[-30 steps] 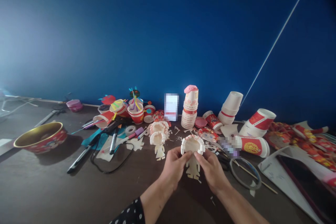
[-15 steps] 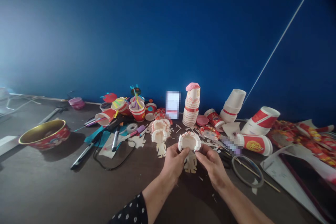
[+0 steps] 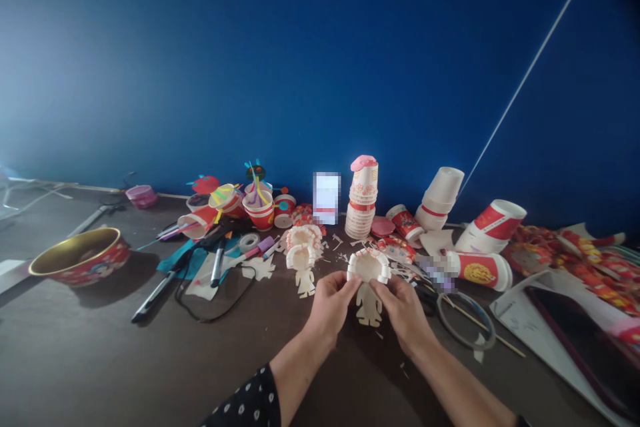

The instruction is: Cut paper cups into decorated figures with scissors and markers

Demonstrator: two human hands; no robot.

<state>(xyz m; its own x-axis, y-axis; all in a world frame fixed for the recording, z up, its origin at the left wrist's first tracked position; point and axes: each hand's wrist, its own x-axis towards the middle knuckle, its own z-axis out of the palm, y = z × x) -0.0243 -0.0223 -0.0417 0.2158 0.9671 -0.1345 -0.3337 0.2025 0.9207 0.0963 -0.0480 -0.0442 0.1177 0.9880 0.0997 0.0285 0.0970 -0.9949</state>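
Observation:
Both my hands hold a cut paper-cup figure [image 3: 369, 303], a white doll-like cutout whose curled rim forms a ring at the top. My left hand [image 3: 327, 307] pinches the ring's left side between thumb and fingers. On the right side, my right hand [image 3: 404, 310] grips it the same way. The figure's body hangs down between the two hands, over the dark table. Left of my hands stand similar cut cup figures [image 3: 301, 260], one behind another, with curled white rims. Small white paper scraps lie around them.
A stack of paper cups [image 3: 361, 217] stands behind my hands. Left are a gold-lined red bowl [image 3: 80, 267], markers [image 3: 217, 263] and a tape roll [image 3: 249, 242]. On the right lie a red cup [image 3: 483, 270], a ring-shaped coil [image 3: 465, 320] and a dark phone-like device [image 3: 585, 347].
The held figure has shifted slightly right in view and tilted, so more of its body shows. My fingers have moved a little along its rim. The view has shifted slightly.

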